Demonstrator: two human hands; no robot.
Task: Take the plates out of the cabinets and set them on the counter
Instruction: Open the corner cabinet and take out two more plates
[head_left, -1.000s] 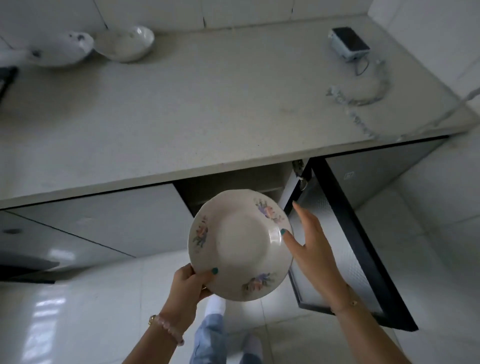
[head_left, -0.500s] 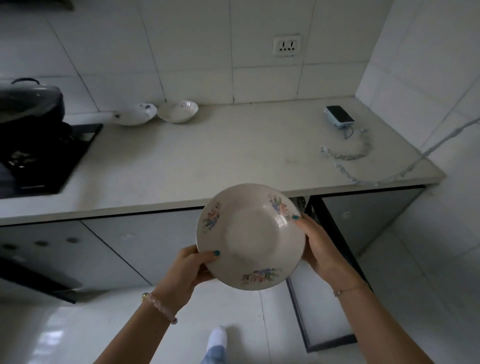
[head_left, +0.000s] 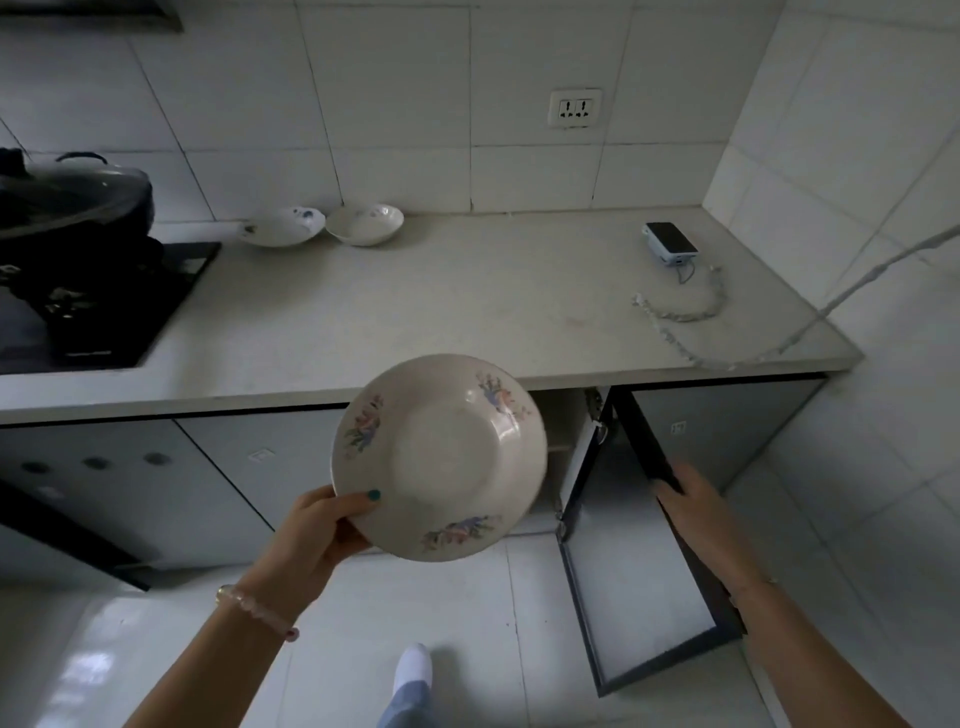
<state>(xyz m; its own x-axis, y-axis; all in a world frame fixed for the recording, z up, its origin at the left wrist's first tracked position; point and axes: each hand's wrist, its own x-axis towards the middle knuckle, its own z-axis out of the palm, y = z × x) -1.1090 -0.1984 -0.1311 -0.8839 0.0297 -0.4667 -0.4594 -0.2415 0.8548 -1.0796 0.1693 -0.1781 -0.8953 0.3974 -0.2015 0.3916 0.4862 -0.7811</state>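
Left hand (head_left: 317, 535) grips floral plate (head_left: 439, 457) at its rim; right hand (head_left: 693, 501) apparently clasps the open cabinet door (head_left: 644, 582) edge, fingers hidden

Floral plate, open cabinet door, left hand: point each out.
floral plate (head_left: 441, 457), head view, on its pale centre.
cabinet door (head_left: 631, 582), head view, on the inner panel.
left hand (head_left: 322, 535), head view, on the back of the hand.

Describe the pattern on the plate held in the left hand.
Cream plate with pink-and-blue floral sprays around its rim, seen clearly in the head view.
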